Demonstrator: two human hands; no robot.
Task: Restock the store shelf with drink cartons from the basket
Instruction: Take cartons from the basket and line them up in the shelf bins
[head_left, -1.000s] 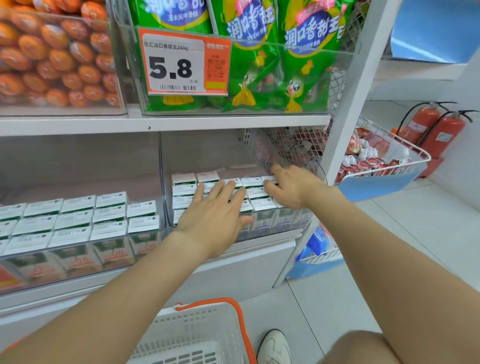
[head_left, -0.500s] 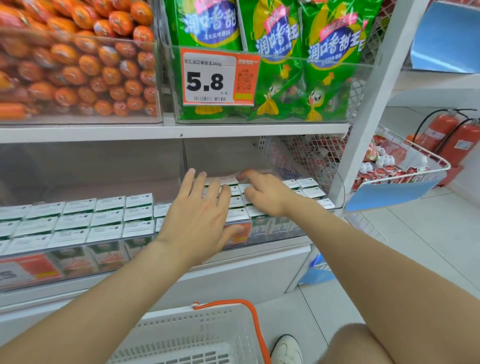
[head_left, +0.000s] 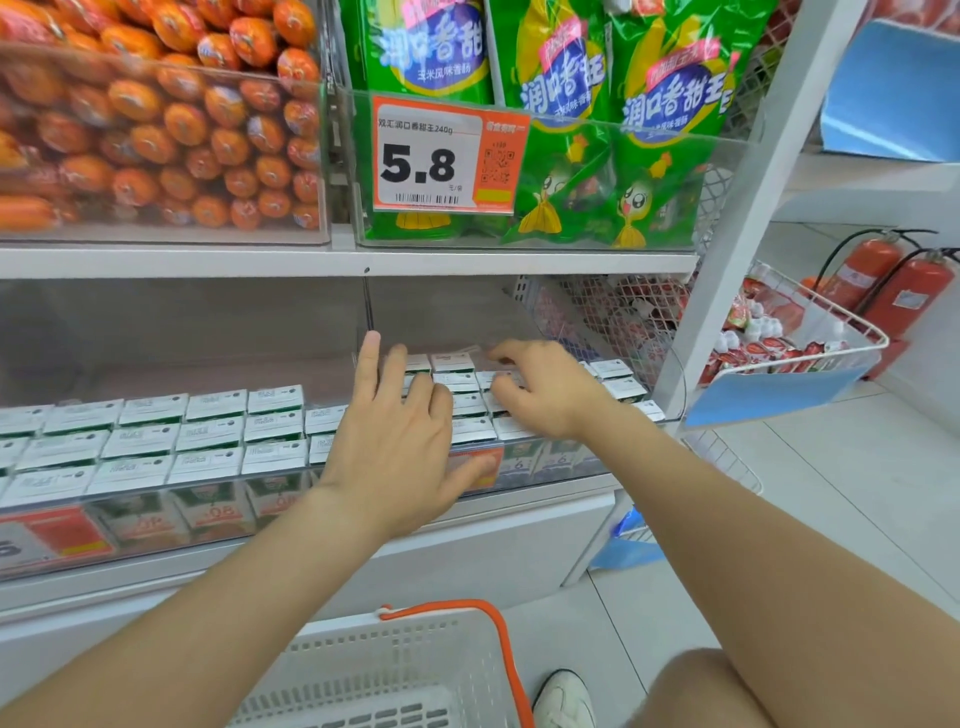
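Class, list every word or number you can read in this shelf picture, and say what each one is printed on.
"5.8" and "双汇润口香甜王240g": on the orange price tag.
"润口香甜王" and "玉米风味香肠": on the green bags.
Top labels of the drink cartons: too small to read.
Print on the lower-left tag: blurred, not readable.

Left hand (head_left: 395, 447) flat, fingers spread; right hand (head_left: 545, 389) palm-down, fingers bent
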